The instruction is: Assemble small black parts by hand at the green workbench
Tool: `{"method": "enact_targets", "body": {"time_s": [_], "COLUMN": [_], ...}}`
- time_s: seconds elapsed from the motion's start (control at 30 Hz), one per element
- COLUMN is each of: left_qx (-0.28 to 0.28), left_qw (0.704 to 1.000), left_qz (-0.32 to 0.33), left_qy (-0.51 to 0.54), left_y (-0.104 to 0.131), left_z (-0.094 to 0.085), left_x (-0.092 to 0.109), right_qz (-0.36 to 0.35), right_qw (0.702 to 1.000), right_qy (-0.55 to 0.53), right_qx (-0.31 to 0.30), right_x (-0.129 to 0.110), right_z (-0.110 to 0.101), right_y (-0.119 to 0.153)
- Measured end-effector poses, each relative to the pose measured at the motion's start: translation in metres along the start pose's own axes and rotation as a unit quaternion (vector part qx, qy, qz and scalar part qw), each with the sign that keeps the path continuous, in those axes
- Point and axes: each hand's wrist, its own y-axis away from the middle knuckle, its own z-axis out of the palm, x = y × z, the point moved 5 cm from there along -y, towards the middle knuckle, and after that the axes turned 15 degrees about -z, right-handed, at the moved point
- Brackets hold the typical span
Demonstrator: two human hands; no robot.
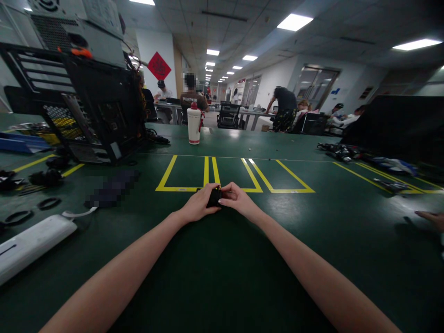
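The left hand [199, 203] curls around a small black object [214, 198] the right hand's [238, 201] nearly pinched fingertips touch; loose support could drop it.

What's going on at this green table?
Someone is working with both bare hands on a small black object. The left hand holds it, and the fingers of the right hand are at its other side. It is too small and too covered to say what it is. The hands are just in front of the yellow tape outlines on the table. A white cup with a red top stands farther back, and an open computer case is off to the left.
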Motion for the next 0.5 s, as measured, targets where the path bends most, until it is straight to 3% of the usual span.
{"method": "enact_targets", "body": {"time_s": [0.27,0.37,0.5], "left_qx": [-0.006,-0.009,-0.005], "left_qw": [1.0,1.0,1.0], "left_qz": [-0.009,-0.004,0.006], "left_qy": [-0.005,0.0,-0.003], "left_y": [0.0004,0.002,0.0028], "left_z": [-0.0013,-0.0028,-0.0036], "left_x": [0.0016,0.0041,0.0056], "right_qz": [-0.002,0.014,-0.017], "right_qw": [0.999,0.999,0.999], "right_qy": [0.029,0.038,0.024], "right_qx": [0.032,0.017,-0.017], "right_x": [0.0045,0.0071,-0.0019], "right_z": [-0.003,-0.0026,0.0017], "right_y": [0.0003,-0.0017,0.0006]}}
